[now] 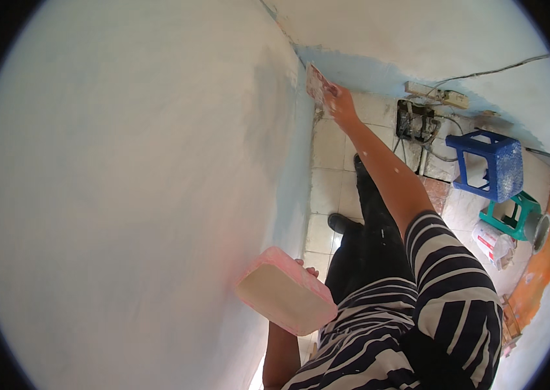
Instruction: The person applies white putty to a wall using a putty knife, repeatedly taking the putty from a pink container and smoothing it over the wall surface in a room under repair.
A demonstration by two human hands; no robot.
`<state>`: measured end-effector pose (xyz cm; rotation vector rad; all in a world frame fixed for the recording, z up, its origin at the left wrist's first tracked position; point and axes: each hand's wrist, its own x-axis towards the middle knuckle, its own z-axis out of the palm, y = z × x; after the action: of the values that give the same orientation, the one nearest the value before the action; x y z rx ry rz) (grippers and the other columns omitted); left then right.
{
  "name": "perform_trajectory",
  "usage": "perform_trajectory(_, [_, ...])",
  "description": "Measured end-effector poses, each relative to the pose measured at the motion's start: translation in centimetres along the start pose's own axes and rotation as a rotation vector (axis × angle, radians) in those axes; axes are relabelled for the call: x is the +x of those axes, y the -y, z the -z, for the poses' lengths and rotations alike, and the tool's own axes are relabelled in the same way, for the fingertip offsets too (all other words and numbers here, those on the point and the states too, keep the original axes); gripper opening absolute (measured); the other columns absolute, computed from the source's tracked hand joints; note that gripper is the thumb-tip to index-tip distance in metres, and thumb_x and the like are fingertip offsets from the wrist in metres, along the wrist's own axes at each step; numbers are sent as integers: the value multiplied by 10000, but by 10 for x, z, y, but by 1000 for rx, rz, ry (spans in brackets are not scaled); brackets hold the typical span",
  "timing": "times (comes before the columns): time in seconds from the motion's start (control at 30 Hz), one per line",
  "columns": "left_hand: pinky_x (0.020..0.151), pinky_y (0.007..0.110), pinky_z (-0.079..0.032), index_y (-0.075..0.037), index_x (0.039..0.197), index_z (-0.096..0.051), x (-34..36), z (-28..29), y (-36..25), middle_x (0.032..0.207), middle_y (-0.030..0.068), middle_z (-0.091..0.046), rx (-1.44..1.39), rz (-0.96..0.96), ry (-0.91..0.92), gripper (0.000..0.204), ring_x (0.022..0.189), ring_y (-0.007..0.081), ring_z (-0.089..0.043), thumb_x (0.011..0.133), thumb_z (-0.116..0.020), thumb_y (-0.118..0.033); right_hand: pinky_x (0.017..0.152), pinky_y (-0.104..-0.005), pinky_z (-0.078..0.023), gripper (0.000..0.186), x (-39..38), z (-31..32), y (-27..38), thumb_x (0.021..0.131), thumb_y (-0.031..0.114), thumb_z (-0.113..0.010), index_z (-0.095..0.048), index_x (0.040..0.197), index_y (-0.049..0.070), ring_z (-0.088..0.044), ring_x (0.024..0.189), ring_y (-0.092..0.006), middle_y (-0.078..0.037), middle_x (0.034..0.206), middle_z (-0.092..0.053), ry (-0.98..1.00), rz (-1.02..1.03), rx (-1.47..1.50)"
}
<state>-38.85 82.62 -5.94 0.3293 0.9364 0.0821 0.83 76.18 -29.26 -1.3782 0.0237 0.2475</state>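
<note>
My left hand point(310, 268) grips the edge of a pink rectangular tub point(275, 255), its fingers showing at the far side. A smooth beige surface fills the tub's opening; whether it is putty or the bare bottom I cannot tell. The tub is tilted, close to the pale wall point(138, 182) on my left. With the arm stretched far forward, my right hand point(341, 103) is closed on a flat plastering trowel point(316, 83), smeared whitish and reddish. The trowel is at the corner where the left wall meets the far wall, low down by a light-blue band.
Cables and a dark box point(415, 121) lie on the tiled floor point(327, 188) by the far wall. To the right are a blue stool point(506, 169), a green stool point(530, 214) and a white bucket point(486, 240). A power strip point(437, 94) sits along the far wall.
</note>
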Motion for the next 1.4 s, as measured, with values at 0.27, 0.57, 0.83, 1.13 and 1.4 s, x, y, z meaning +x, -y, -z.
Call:
perform_trajectory(0.27, [980,523,-450,-131,1330,-472,25,-29,6,1249,131,-555,-138,6,75,549,1057,353,-595,899,-582,-454,568,-282,-450,367,38,-56,-75,955,108,-519,-604,1300,199,-529,594,-110,-67,800,-666,-103,77,-426])
perform_trajectory(0.57, [946,521,-473,-138,1319,-467,29,-31,3,1246,136,-544,-41,-71,-17,505,1044,356,-594,917,-557,-430,640,-286,-499,422,-89,-36,-88,974,41,-428,-502,1384,110,-587,619,-130,-73,784,-672,219,106,-433])
perform_trajectory(0.83, [857,512,-507,-43,1226,-524,46,-67,10,1059,211,-632,3,-61,-191,528,1011,357,-612,893,-590,-447,655,-391,-515,497,7,-64,-118,961,140,-454,-417,1434,289,-611,624,-328,-168,1055,-661,-55,324,-567])
perform_trajectory(1.13, [902,514,-494,-167,1325,-452,49,-45,8,1217,110,-564,-27,-64,-197,496,992,335,-606,919,-546,-436,591,-305,-490,339,-8,-27,-73,1001,171,-432,-570,1305,112,-566,566,-168,-130,704,-633,150,-168,-467])
perform_trajectory(1.4, [959,530,-486,-114,1351,-422,54,-45,7,1267,127,-515,-42,-138,-47,567,1123,367,-553,908,-592,-424,998,-369,-436,450,-142,-53,-105,967,115,-411,-458,1408,190,-549,1195,-323,-126,1309,-573,319,33,-370])
